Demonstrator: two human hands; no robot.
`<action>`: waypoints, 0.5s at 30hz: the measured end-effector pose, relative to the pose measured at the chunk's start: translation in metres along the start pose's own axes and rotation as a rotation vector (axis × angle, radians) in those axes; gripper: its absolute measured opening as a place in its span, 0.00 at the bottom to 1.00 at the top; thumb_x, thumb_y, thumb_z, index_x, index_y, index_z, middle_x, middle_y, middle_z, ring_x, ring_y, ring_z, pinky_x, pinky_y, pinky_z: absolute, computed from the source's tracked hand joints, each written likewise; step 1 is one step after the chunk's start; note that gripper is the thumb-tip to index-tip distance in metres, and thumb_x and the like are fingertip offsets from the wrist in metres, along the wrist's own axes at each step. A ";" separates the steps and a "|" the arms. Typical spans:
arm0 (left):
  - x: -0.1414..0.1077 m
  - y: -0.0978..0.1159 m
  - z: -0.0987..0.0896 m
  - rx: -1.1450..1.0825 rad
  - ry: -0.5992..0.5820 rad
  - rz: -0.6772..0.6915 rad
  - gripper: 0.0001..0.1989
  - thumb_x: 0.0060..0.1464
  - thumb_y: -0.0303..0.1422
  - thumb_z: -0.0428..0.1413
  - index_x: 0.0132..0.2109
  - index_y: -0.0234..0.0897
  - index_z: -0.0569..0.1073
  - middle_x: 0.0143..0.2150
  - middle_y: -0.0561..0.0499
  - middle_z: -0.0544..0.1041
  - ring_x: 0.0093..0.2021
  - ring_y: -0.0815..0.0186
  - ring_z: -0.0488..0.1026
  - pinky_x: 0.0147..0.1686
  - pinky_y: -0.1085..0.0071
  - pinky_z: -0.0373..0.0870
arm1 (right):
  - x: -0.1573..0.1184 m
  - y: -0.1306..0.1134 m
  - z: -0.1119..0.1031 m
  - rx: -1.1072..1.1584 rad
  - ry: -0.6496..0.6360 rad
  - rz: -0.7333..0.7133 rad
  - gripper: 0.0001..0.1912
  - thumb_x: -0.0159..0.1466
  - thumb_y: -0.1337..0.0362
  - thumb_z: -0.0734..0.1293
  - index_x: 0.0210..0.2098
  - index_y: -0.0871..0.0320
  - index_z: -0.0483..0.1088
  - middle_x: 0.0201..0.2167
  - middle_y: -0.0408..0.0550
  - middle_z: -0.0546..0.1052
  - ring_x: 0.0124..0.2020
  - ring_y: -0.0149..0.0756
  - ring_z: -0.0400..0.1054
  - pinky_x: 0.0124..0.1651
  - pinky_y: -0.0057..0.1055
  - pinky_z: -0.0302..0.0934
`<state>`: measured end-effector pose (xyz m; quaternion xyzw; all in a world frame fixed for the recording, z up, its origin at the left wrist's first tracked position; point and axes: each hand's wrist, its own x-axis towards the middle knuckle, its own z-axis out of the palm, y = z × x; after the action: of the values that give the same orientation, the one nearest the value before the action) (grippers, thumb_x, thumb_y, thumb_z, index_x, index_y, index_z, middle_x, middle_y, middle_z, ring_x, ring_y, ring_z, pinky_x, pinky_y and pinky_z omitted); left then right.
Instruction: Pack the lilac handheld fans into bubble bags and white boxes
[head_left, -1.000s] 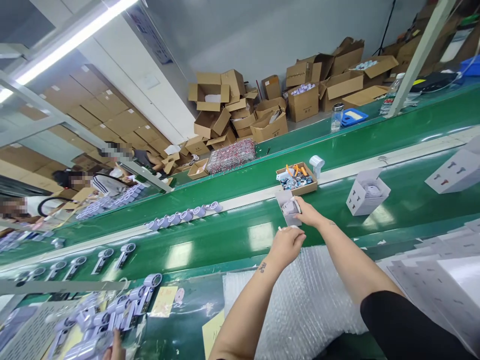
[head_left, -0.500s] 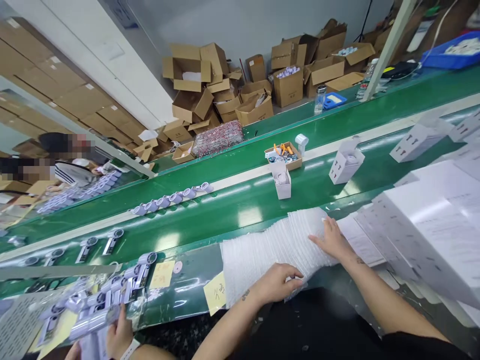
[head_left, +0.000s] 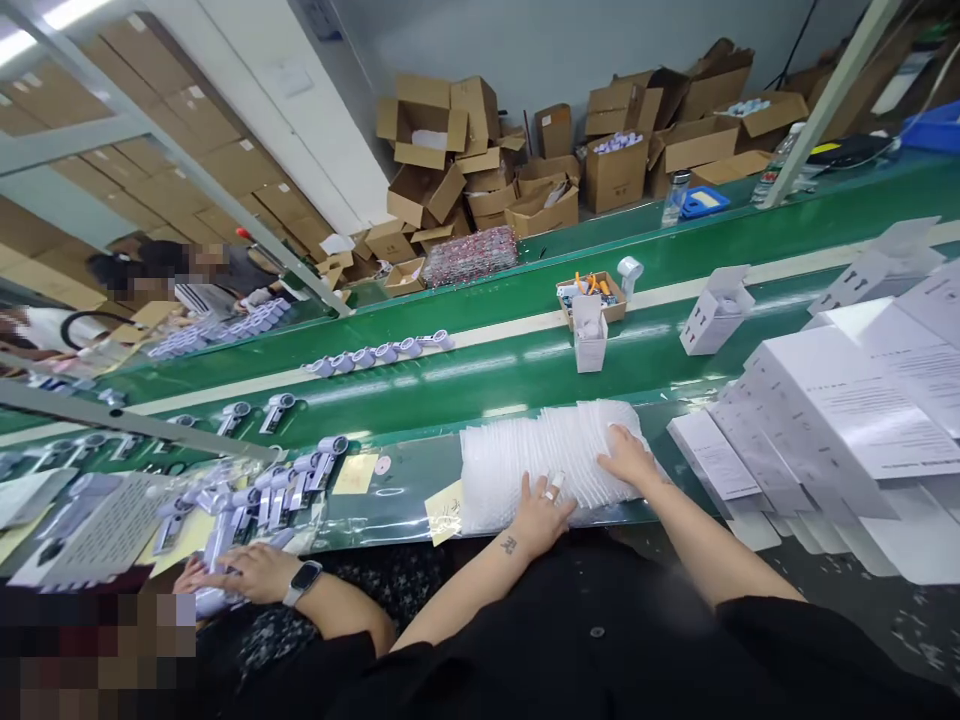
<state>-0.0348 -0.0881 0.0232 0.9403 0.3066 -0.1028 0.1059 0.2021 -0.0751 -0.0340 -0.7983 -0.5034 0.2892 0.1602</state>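
Note:
A row of overlapping white bubble-wrap sleeves lies along the near edge of the green bench. My left hand rests on the front of the sleeves, fingers spread, a ring showing on one finger. Further right, my right hand lies over the right end of the sleeves with its fingers apart. Neither hand grips anything. Left of the sleeves is a yellow note with handwriting. To the right stand stacked white boxes, with a flat white box beside them.
Across the belt stand open white cartons and a cardboard tray of small parts. Lilac handheld devices lie at left, near a co-worker's hand with a watch. A metal post rises at right.
The view has shifted, showing more of the left side and the co-worker. My left hand now lies flat on the sleeves with fingers spread. The sleeves' right end lies straighter.

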 end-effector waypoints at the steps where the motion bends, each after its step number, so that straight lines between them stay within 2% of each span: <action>1: 0.001 -0.002 0.002 0.012 0.025 -0.029 0.20 0.53 0.37 0.56 0.53 0.47 0.66 0.65 0.43 0.54 0.63 0.47 0.50 0.57 0.38 0.40 | -0.005 -0.004 0.003 0.005 -0.013 -0.020 0.36 0.54 0.58 0.64 0.60 0.57 0.53 0.63 0.59 0.53 0.61 0.56 0.50 0.55 0.55 0.51; 5: 0.006 -0.007 0.002 -0.001 0.063 -0.073 0.15 0.54 0.34 0.54 0.50 0.44 0.68 0.65 0.43 0.54 0.62 0.49 0.50 0.58 0.41 0.40 | -0.023 -0.010 0.011 0.049 -0.034 -0.095 0.35 0.54 0.55 0.64 0.59 0.60 0.55 0.62 0.59 0.57 0.62 0.49 0.52 0.58 0.43 0.52; 9: 0.001 -0.014 -0.003 -0.144 0.052 -0.048 0.25 0.47 0.46 0.59 0.52 0.47 0.68 0.64 0.44 0.53 0.62 0.47 0.49 0.58 0.42 0.41 | -0.025 0.005 0.006 0.103 0.001 -0.077 0.28 0.56 0.53 0.62 0.53 0.60 0.62 0.54 0.58 0.68 0.58 0.48 0.58 0.56 0.42 0.54; 12: -0.001 -0.015 -0.010 -0.269 0.148 -0.061 0.25 0.48 0.51 0.56 0.52 0.48 0.70 0.64 0.45 0.56 0.63 0.48 0.48 0.59 0.47 0.44 | -0.019 0.025 -0.002 0.133 0.010 -0.033 0.16 0.56 0.57 0.62 0.42 0.57 0.69 0.43 0.54 0.75 0.51 0.49 0.66 0.52 0.43 0.58; 14: 0.001 -0.012 -0.016 -0.341 0.244 -0.096 0.20 0.52 0.48 0.53 0.49 0.45 0.72 0.61 0.45 0.60 0.63 0.51 0.49 0.59 0.52 0.47 | -0.017 0.036 -0.006 0.152 0.037 -0.005 0.14 0.55 0.58 0.63 0.39 0.57 0.70 0.42 0.55 0.75 0.51 0.50 0.66 0.52 0.43 0.58; 15: 0.004 -0.009 -0.019 -0.380 0.281 -0.115 0.18 0.54 0.46 0.53 0.48 0.44 0.73 0.59 0.45 0.64 0.62 0.53 0.51 0.59 0.53 0.49 | -0.016 0.040 -0.007 0.161 0.065 0.015 0.15 0.55 0.58 0.63 0.40 0.58 0.69 0.45 0.57 0.73 0.53 0.51 0.64 0.53 0.44 0.56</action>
<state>-0.0349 -0.0739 0.0394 0.8894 0.3854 0.0829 0.2312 0.2297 -0.1066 -0.0457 -0.7956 -0.4670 0.3038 0.2379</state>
